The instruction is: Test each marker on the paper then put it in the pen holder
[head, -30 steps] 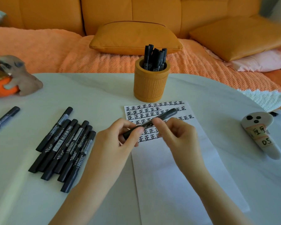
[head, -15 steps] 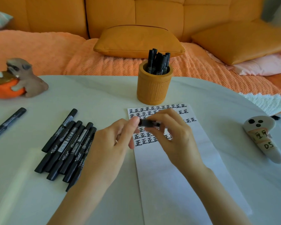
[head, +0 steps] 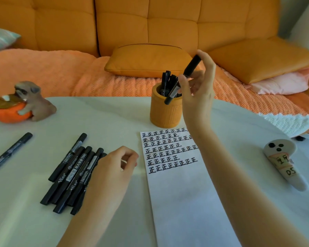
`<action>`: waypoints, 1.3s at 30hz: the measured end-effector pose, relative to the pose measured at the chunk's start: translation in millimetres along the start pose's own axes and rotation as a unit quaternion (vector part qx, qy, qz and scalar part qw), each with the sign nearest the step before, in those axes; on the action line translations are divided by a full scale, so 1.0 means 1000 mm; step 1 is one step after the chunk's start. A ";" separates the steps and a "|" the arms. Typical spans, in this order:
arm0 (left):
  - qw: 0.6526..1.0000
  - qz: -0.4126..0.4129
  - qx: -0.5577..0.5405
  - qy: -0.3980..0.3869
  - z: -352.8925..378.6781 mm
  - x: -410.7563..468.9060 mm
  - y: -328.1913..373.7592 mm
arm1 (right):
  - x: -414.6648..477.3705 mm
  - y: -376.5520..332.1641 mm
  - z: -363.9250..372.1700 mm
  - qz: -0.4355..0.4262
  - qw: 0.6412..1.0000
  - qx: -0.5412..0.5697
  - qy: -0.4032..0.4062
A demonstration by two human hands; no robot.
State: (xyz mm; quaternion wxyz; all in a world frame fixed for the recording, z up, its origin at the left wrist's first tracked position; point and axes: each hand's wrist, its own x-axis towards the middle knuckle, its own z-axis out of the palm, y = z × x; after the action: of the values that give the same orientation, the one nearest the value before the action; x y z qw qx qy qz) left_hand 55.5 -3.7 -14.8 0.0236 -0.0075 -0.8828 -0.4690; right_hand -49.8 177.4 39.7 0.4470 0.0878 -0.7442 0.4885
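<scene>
1. Head view: the right hand (head: 198,97) has risen from over the paper (head: 182,202) to the pen holder (head: 165,113). Its grip pinches a black marker (head: 191,66) between thumb and fingers.
2. The marker is tilted. Its upper end is above the grip by the fingertips, and its lower end is below the grip at the holder's front rim. I cannot tell whether that end is inside.
3. The left hand (head: 114,168) has let go of the marker it shared half a second ago and has dropped low over the bench (head: 96,118). Its grip is loosely curled and holds nothing.
4. A pile of markers (head: 73,172) lies just left of the left grip, and the hand covers the pile's right edge.
5. The paper lies below the right grip, between the two hands. The right forearm crosses it and hides the right ends of the upper written rows.
6. The stored markers (head: 166,82) stand upright in the holder just left of the right grip, filling much of the opening.
7. A lone marker (head: 11,152) lies well left of the left grip, with an animal figurine (head: 32,102) beyond it.
8. A white ghost-shaped object (head: 284,163) with a handwritten label lies right of the right forearm.
9. An orange sofa (head: 150,24) and a cushion (head: 148,59) stand behind the holder.
</scene>
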 end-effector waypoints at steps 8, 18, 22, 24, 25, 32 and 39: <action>0.998 -0.017 0.046 0.027 -0.006 0.002 -0.006 | 0.018 0.018 0.016 0.026 0.999 -0.039 -0.021; 0.988 -0.021 0.136 0.064 -0.020 0.002 -0.018 | -0.004 0.044 0.018 0.000 0.968 -0.227 -0.105; 0.983 -0.016 0.173 0.065 -0.023 0.001 -0.019 | -0.015 0.039 0.010 -0.009 0.968 -0.230 -0.097; 0.980 -0.020 0.192 0.059 -0.025 0.001 -0.020 | -0.026 0.028 0.001 -0.013 0.973 -0.211 -0.087; 0.978 -0.023 0.200 0.053 -0.025 0.001 -0.020 | -0.034 0.021 -0.004 -0.005 0.976 -0.198 -0.086; 0.969 -0.025 0.244 0.023 -0.022 -0.003 -0.022 | -0.105 -0.021 -0.047 0.083 0.979 -0.120 -0.142; 0.976 -0.019 0.215 0.014 -0.014 -0.008 -0.023 | -0.133 -0.037 -0.064 0.180 0.970 -0.058 -0.154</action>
State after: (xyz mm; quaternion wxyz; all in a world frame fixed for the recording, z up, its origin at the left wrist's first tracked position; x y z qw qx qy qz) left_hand 62.8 -28.2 -26.7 0.0279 0.0211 -0.9626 -0.2686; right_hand 86.5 169.7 -28.2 0.2366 0.0008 -0.8345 0.4977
